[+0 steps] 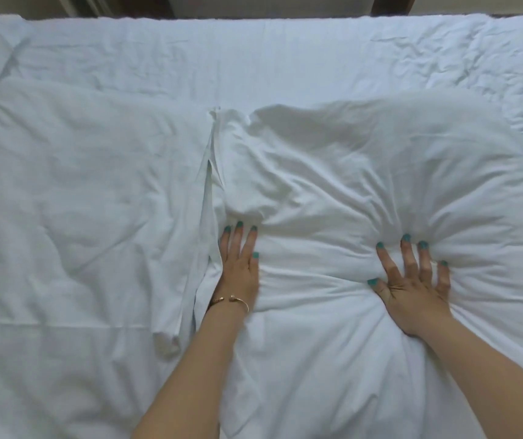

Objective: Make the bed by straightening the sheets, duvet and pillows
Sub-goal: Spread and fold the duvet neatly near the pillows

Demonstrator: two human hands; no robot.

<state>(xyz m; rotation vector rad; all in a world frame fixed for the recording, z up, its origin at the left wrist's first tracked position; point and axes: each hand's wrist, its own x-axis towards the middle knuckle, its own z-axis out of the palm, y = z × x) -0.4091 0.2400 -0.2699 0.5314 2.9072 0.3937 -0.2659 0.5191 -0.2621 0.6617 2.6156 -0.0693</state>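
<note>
A plump, creased white cotton pillow (364, 191) lies on the white bed sheet (253, 64). The left hand (239, 264), wearing a thin gold bangle (231, 301), presses flat on the pillow's left edge, fingers straight and together. The right hand (412, 280) presses its middle, fingers spread. Just left of the pillow lies a second flatter white pillow (79, 185), their loose edges touching.

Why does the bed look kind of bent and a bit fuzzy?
Head view: the wide lens bows the far bed edge; soft, even light, gentle shadows in the pillow creases; slight blur around the left hand and right hand; no glare.
</note>
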